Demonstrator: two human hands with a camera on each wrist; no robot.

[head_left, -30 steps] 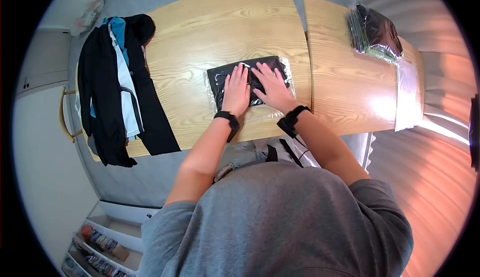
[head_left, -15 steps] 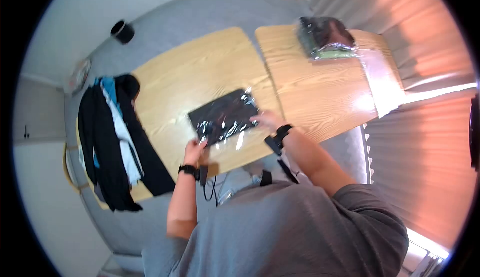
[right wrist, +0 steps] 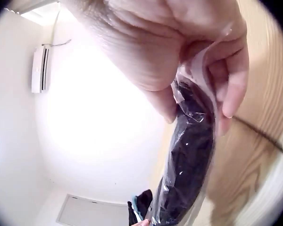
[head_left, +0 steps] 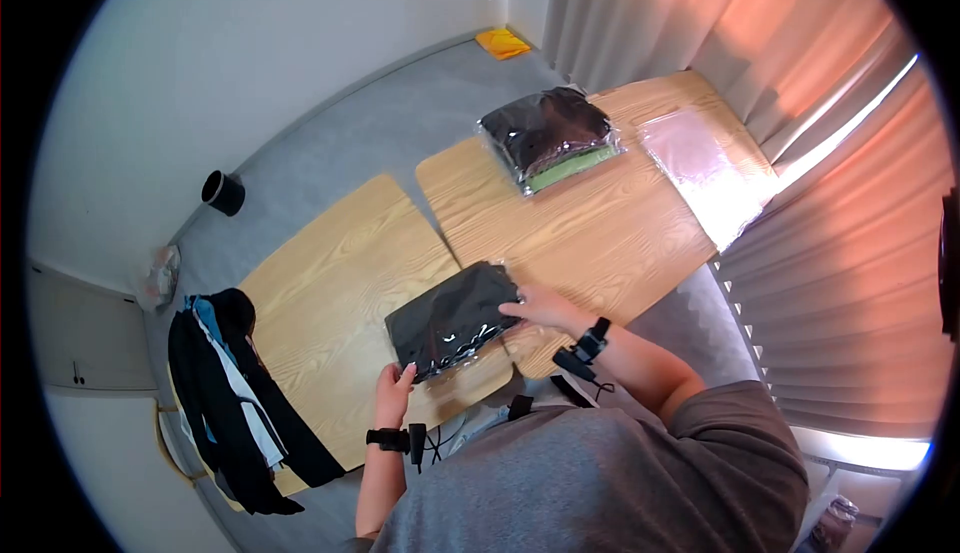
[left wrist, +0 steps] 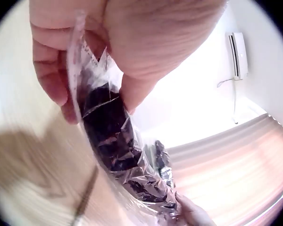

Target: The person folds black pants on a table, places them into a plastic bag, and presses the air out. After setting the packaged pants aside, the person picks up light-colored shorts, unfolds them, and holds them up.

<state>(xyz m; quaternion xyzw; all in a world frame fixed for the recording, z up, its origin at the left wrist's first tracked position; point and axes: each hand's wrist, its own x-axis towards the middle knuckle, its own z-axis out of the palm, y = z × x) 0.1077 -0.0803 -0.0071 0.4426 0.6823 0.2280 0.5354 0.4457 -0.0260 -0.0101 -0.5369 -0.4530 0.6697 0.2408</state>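
A dark folded garment in a clear plastic bag (head_left: 448,318) is held up over the table by both hands. My left hand (head_left: 392,395) pinches its near left corner, thumb on one face and fingers behind, as the left wrist view shows. At the right end my right hand (head_left: 545,308) grips the bag's edge the same way. Seen from the right wrist, the bagged garment (right wrist: 188,146) stands edge-on below the thumb and fingers, with loose clear film at its border. The wood grain of the tabletop (right wrist: 259,89) shows beyond it.
A stack of bagged garments (head_left: 550,138) stands on the right-hand table (head_left: 620,223), with flat clear bags (head_left: 710,168) beside it. Dark, white and blue clothes (head_left: 235,393) lie over the left table's end. A narrow gap parts the tables. A black bin (head_left: 223,193) stands on the floor.
Earlier both hands lay flat on the bagged garment on the table. Now they hold it up by its edges, and it has moved right, near the gap. The head view has turned right.
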